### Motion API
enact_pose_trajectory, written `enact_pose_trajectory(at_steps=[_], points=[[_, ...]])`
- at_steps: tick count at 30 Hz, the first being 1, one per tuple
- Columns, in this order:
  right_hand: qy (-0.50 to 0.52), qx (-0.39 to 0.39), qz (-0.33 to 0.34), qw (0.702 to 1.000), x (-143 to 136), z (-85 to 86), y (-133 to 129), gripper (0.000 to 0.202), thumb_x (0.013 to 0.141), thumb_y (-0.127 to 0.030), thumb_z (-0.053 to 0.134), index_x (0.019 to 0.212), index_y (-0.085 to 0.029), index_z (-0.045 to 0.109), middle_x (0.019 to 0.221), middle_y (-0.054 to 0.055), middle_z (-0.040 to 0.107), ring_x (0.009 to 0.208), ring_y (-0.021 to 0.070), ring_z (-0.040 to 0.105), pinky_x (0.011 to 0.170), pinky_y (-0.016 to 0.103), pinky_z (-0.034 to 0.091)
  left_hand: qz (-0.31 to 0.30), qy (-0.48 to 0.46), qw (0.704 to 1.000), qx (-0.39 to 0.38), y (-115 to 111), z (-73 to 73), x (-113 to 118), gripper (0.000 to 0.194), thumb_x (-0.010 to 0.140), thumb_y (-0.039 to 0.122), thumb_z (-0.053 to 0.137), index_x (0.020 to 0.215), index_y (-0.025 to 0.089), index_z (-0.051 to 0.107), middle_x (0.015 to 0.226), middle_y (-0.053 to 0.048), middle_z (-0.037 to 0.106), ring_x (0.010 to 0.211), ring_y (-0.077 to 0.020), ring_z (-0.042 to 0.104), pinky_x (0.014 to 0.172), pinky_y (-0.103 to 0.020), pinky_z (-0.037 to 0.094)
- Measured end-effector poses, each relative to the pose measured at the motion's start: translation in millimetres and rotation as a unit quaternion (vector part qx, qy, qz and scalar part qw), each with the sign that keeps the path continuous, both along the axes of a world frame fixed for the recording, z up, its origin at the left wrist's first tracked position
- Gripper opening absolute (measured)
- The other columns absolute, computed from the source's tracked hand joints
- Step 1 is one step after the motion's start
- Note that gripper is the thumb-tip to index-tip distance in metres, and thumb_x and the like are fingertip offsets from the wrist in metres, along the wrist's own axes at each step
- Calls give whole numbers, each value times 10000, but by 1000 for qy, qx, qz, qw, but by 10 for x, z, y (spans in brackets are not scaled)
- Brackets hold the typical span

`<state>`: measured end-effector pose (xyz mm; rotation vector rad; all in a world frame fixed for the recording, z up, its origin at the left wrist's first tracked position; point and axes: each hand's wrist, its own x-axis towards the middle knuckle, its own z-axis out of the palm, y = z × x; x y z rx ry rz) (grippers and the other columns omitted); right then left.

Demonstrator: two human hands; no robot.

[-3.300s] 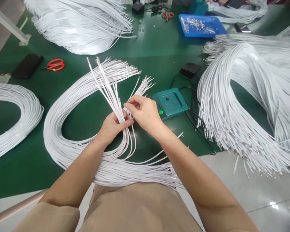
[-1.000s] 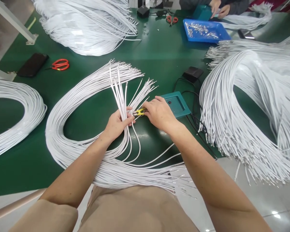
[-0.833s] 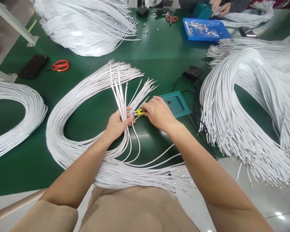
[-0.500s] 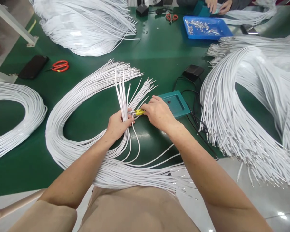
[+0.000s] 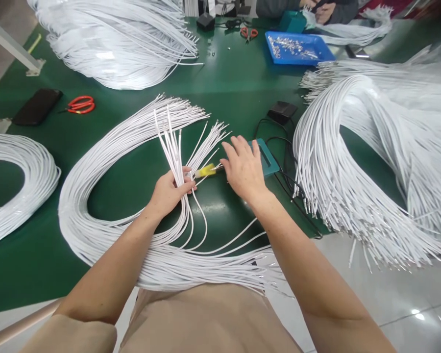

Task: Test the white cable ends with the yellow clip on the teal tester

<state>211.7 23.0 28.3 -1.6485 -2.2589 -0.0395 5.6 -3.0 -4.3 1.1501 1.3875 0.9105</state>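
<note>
My left hand [image 5: 171, 191] is closed round a bundle of thin white cables [image 5: 174, 157], whose metal-tipped ends fan upward. Between my hands is a small, blurred yellow piece [image 5: 206, 170]; its left end is by my left fingertips and its thin right end runs to my right thumb. What holds it I cannot tell. My right hand [image 5: 244, 169] has its fingers spread, palm down, over the left part of a teal tray [image 5: 270, 159]. A large loop of white cables [image 5: 77, 206] curves around the left and passes in front of my body.
Red-handled scissors [image 5: 81, 104] and a black phone-like object [image 5: 36, 107] lie left. Cable piles stand at the back [image 5: 113, 44] and right [image 5: 323, 147]. A black box [image 5: 282, 113] trails cords. Farther back are a blue tray [image 5: 297, 49] of small metal parts and a co-worker's hands [image 5: 325, 12].
My right fingers have spread from their closed hold by the yellow piece. My left hand keeps the cable bundle, which leans farther left. The whole view has shifted slightly.
</note>
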Motion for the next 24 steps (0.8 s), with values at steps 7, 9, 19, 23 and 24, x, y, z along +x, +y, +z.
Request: enact_pose_trajectory(at_steps=[7, 9, 19, 23, 24], points=[[4, -116, 290, 950, -456, 167, -627, 274, 965, -275, 420, 903, -148, 654, 909, 93, 697, 873, 225, 608, 743, 355, 417, 34, -82, 995, 33, -86, 7, -86, 496, 638, 288, 807, 1086, 197, 612, 983, -38, 699, 704, -135, 658, 731, -284, 524], [-31, -143, 314, 938, -523, 134, -774, 211, 926, -185, 451, 855, -135, 644, 852, 101, 688, 838, 229, 609, 712, 357, 400, 33, -97, 994, 37, -100, 26, -79, 526, 630, 271, 818, 1105, 203, 601, 929, -22, 697, 703, -135, 660, 738, -286, 528], [-127, -377, 246, 884, -461, 300, -977, 131, 851, -176, 560, 796, -175, 678, 718, 80, 712, 688, 226, 672, 575, 307, 404, 33, -150, 987, -44, -124, 61, -51, 369, 691, 369, 792, 989, 161, 727, 827, -31, 697, 779, -133, 628, 769, -254, 486], [-13, -301, 62, 952, -495, 391, -641, 362, 969, -418, 376, 948, -205, 668, 797, 103, 728, 730, 258, 683, 601, 321, 406, 17, -136, 990, -27, -134, 39, -65, 434, 634, 359, 829, 1005, 165, 713, 839, -33, 709, 760, -153, 632, 785, -294, 486], [31, -268, 17, 963, -510, 390, -556, 386, 974, -454, 344, 1005, -216, 646, 824, 95, 729, 747, 253, 679, 613, 316, 403, 5, -136, 990, -20, -137, 41, -66, 411, 624, 344, 835, 970, 165, 707, 841, -28, 708, 766, -155, 634, 791, -296, 487]])
